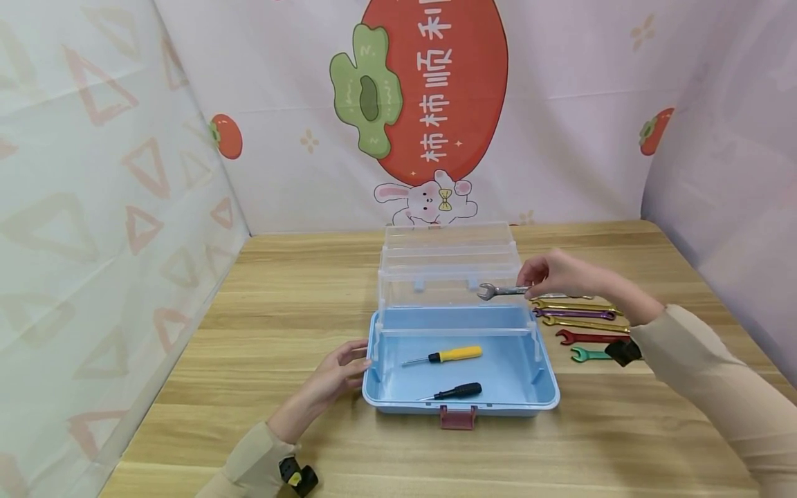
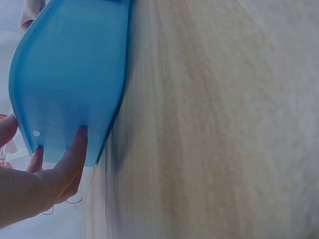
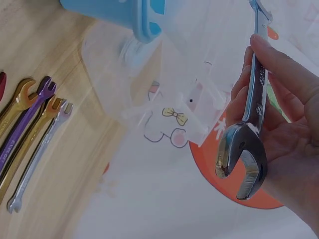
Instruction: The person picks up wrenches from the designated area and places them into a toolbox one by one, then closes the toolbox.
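My right hand (image 1: 556, 275) pinches a silver open-end wrench (image 1: 501, 291) between thumb and fingers, above the right back part of the toolbox. In the right wrist view the wrench (image 3: 255, 99) crosses the fingers, one jaw toward the camera. The blue toolbox (image 1: 411, 409) stands with its clear lid (image 1: 448, 259) raised. Inside lie a yellow-handled screwdriver (image 1: 459, 354) and a black-handled screwdriver (image 1: 459, 391). My left hand (image 1: 336, 377) rests its fingertips against the toolbox's left side wall (image 2: 70, 79), thumb near the rim.
Right of the toolbox several wrenches lie in a row: silver, gold, a purple wrench (image 1: 575, 314), a red wrench (image 1: 585, 337) and a green wrench (image 1: 588, 355). The wooden table (image 1: 268, 304) meets fabric walls (image 1: 292, 187) at the back and sides.
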`<action>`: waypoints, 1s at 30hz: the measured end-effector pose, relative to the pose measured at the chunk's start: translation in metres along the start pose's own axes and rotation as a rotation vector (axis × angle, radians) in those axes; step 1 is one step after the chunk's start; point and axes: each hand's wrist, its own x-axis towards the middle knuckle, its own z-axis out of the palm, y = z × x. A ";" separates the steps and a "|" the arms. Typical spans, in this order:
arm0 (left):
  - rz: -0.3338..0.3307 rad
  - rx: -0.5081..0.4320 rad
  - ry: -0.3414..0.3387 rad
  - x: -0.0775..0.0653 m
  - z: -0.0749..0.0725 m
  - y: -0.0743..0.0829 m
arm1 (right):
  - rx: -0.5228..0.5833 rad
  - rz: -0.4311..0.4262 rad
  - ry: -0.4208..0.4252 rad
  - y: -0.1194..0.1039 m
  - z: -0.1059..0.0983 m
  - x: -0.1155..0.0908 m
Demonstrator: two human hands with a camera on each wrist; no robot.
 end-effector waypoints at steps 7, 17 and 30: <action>0.003 -0.006 -0.024 -0.002 0.000 0.002 | 0.005 -0.002 -0.011 -0.010 0.005 0.014; -0.002 -0.001 -0.022 -0.003 0.001 0.004 | -0.010 -0.084 -0.022 -0.025 0.014 0.035; -0.008 0.012 0.006 -0.002 0.000 0.002 | -0.032 -0.140 -0.016 -0.041 0.031 0.058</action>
